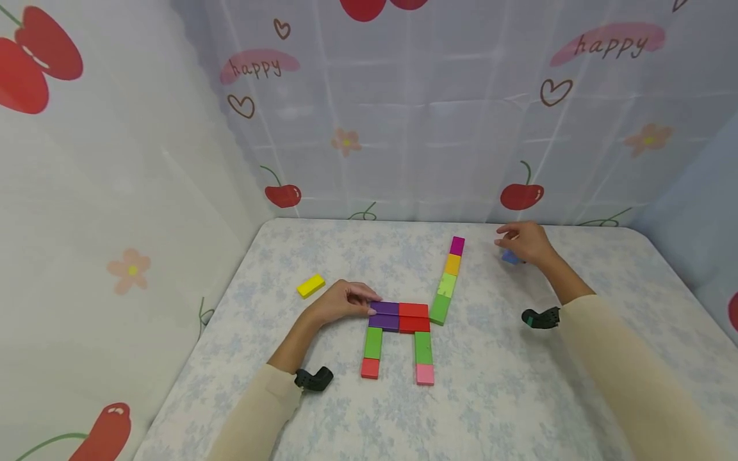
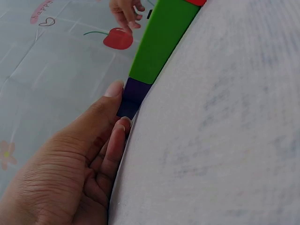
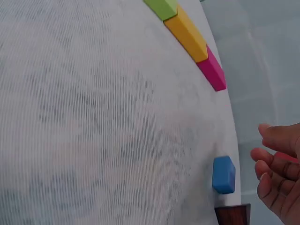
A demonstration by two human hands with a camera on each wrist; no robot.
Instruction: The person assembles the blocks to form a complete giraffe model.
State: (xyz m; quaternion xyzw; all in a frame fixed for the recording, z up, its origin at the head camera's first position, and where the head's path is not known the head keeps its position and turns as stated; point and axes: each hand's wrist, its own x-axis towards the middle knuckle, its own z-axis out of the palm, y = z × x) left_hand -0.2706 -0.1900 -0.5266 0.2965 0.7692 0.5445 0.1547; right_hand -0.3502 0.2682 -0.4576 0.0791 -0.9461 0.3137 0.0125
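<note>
My left hand pinches the left end of a purple block between thumb and fingers; in the left wrist view the purple end sits between thumb and fingertips. A second purple block and two red blocks lie against it. Beneath them are two legs, one green block with a red one, another green block with a pink one. My right hand hovers above a blue block, fingers loosely bent and holding nothing. Beside the blue block lies a dark brown block.
A slanting row of green, light green, orange and magenta blocks runs from the red blocks' right side toward the back. One yellow block lies left of the figure. Printed curtains stand behind and beside the table.
</note>
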